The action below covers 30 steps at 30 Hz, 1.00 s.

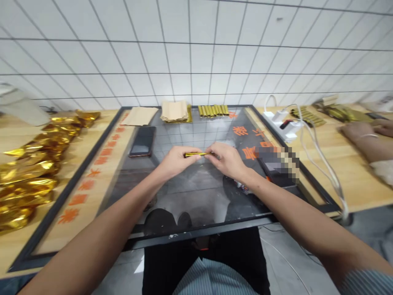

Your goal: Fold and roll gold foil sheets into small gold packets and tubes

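Observation:
Both my hands meet over the middle of a dark glass panel [196,192] in a black frame. My left hand [176,160] pinches one end of a thin gold foil roll [196,154], held level. My right hand [225,159] is closed on the other end of the same roll. At the far edge of the panel lie a row of finished gold rolls [213,110] and a stack of tan paper sheets [174,111]. A second tan sheet [139,116] lies to their left.
A black phone [143,141] lies on the panel at left. Crumpled gold foil [37,159] is heaped on the wooden bench at left. White cables and a power strip [285,121] run along the right. Another person's hand [368,135] rests at far right.

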### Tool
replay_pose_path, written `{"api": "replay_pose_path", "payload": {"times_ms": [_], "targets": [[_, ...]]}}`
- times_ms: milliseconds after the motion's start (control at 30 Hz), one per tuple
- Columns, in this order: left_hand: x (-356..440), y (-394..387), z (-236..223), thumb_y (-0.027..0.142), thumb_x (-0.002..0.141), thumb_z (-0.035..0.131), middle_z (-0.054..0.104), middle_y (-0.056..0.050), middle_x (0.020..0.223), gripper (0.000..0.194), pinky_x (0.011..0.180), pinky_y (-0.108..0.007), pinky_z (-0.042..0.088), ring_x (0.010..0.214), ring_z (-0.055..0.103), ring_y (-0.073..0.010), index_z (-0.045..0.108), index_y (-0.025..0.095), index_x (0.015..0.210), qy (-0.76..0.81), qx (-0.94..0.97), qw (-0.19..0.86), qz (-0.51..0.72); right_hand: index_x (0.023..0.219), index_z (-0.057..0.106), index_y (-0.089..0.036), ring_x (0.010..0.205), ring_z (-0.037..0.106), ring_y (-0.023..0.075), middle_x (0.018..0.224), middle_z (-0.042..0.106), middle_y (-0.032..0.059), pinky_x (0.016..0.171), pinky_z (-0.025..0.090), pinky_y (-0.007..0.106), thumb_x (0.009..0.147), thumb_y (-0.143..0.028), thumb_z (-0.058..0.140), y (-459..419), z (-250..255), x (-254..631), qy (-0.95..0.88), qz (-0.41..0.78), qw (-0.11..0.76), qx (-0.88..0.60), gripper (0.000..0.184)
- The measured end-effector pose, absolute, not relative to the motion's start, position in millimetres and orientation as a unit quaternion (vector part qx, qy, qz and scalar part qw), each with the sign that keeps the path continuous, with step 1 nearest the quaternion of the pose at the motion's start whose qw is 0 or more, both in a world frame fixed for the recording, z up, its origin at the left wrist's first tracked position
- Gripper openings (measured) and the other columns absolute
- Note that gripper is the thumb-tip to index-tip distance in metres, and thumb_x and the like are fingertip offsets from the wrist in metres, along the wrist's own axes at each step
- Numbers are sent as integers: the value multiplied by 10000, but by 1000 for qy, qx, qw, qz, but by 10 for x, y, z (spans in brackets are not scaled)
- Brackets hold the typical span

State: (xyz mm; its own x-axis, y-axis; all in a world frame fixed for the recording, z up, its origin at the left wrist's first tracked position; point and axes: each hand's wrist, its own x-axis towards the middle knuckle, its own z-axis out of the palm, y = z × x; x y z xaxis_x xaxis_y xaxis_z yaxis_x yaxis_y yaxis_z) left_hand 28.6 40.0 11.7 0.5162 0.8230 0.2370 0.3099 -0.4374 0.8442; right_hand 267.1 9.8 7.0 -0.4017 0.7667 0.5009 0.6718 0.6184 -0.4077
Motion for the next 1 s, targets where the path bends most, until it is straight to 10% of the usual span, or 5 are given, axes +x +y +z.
{"api": "replay_pose_path", "payload": {"times_ms": [200,1000], "targets": [[286,408,200,529,858,780,805,-43,860,418,688,-282,554,700,681,-179,864,200,1101,388,751,425,324,1031,708,-232,934,665,197,999,751,35,831,454,311,1045,-273,645,117,72,2674,-834,76,333,-434,77],[257,443,245,602,758,856,838,-78,881,498,719,-327,629,736,736,-205,873,214,1070,447,666,451,393,930,701,-215,757,592,156,839,709,-13,694,407,284,913,-324,705,352,224,2487,-757,283,375,-455,110]]}}
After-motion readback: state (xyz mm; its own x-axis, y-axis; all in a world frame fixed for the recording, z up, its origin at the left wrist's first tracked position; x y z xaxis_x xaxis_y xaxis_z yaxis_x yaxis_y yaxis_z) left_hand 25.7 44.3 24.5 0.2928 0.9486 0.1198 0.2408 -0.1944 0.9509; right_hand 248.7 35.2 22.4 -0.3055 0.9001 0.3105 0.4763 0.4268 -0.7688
